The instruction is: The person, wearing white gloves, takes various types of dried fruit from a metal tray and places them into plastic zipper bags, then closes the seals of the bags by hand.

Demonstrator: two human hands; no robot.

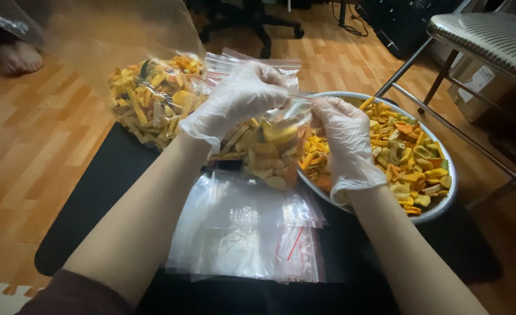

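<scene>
Floor: wooden boards are showing around a black mat (94, 192).
Held bag: small clear zip bag of mixed dried chips (269, 154) is hanging between both hands, its top edge running left to right.
Left hand (240, 99): gloved, pinching the bag's upper left edge.
Right hand (342, 137): gloved, pinching the right edge, over the metal bowl (447, 192).
Nearby: big chip bag (153, 99) behind; empty zip bags (246, 233) lying below.
</scene>
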